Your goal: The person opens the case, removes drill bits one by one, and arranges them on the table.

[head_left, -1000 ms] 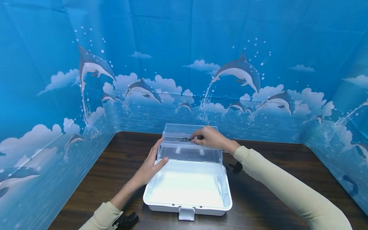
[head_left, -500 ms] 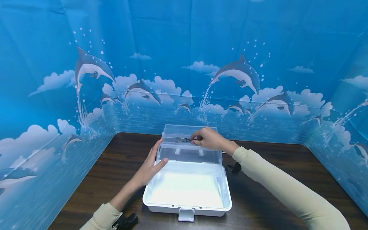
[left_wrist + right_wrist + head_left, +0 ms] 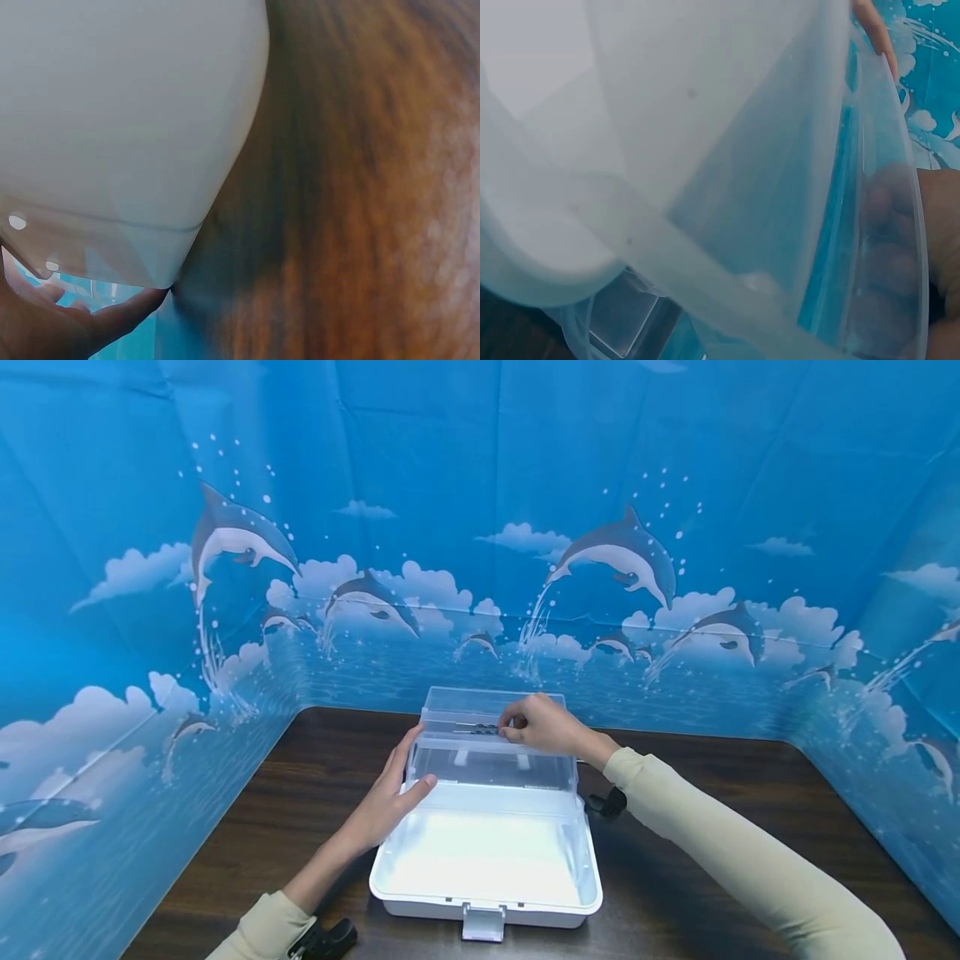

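A white storage box (image 3: 390, 906) stands with its clear lid (image 3: 495, 700) raised at the back. My right hand (image 3: 547, 724) pinches two thin rods with dark twisted sections, which look like drill bits (image 3: 483, 729), over the clear upper compartment (image 3: 438, 739). Their silver ends point left. Through clear plastic, the right wrist view shows curled fingers of the right hand (image 3: 936, 240), but the bits do not show there. My left hand (image 3: 382, 806) rests against the box's left side with fingers extended and thumb apart. In the left wrist view, the left hand (image 3: 52, 322) touches the box's corner.
The dark wooden table (image 3: 270, 827) surrounds the box. A blue dolphin-print backdrop (image 3: 480, 527) encloses its back and sides. The front latch (image 3: 483, 922) hangs down. Black wrist devices sit below the left wrist (image 3: 326, 939) and right wrist (image 3: 607, 802).
The two drill bits have drawn closer together and lie nearly parallel in my right fingers. Both hands stay in almost the same places; the view has shifted slightly.
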{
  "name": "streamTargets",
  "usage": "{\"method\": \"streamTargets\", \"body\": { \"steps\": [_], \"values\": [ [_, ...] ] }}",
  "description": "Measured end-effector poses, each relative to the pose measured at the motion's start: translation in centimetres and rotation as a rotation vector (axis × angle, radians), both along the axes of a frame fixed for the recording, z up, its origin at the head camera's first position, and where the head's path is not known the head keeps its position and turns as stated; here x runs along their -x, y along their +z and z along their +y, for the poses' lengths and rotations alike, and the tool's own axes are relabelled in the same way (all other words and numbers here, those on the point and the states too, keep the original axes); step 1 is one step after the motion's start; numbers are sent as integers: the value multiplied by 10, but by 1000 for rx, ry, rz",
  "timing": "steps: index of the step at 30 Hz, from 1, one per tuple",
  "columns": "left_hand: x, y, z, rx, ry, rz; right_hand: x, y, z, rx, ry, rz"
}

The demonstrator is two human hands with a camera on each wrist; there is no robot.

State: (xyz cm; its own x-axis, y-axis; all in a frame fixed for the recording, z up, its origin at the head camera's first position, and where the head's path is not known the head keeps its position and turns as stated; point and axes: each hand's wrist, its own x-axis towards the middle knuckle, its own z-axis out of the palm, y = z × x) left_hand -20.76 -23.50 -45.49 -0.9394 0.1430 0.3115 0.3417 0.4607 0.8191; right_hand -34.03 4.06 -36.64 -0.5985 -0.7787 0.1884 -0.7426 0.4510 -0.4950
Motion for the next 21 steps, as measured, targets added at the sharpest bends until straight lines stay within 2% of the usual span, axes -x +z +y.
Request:
{"method": "streamTargets", "body": {
  "steps": [9, 21],
  "values": [
    [2, -2, -2, -1, 3, 3, 0, -2, 3, 56, -16, -66],
    [-1, -1, 0, 10, -4, 16, 1, 2, 15, 123, -33, -51]
  ]
}}
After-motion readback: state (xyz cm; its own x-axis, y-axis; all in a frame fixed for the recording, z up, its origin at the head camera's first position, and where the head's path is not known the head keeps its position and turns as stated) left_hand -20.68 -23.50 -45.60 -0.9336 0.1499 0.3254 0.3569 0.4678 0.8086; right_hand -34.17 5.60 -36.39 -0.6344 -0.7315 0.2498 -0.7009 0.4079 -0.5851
